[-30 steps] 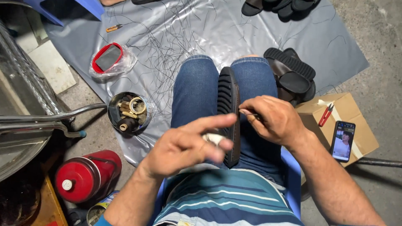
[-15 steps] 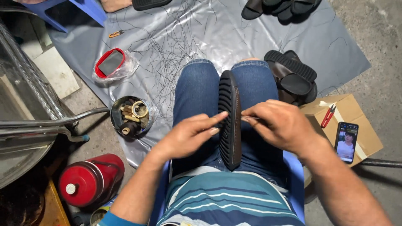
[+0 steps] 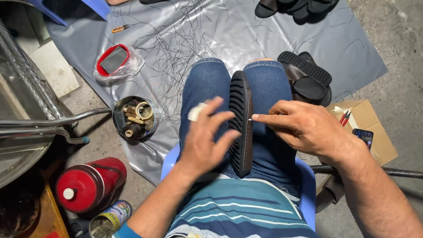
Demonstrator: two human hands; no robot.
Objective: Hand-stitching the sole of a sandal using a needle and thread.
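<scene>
Head view: the left hand [image 3: 205, 143] steadies the sandal [image 3: 241, 123] on edge, its long axis running away between the knees; the right hand [image 3: 304, 128] pinches at its rim, with open room beyond.

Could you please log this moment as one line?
left hand: steadies sandal sole | right hand: pinches at sole edge | sole: on edge between knees
</scene>
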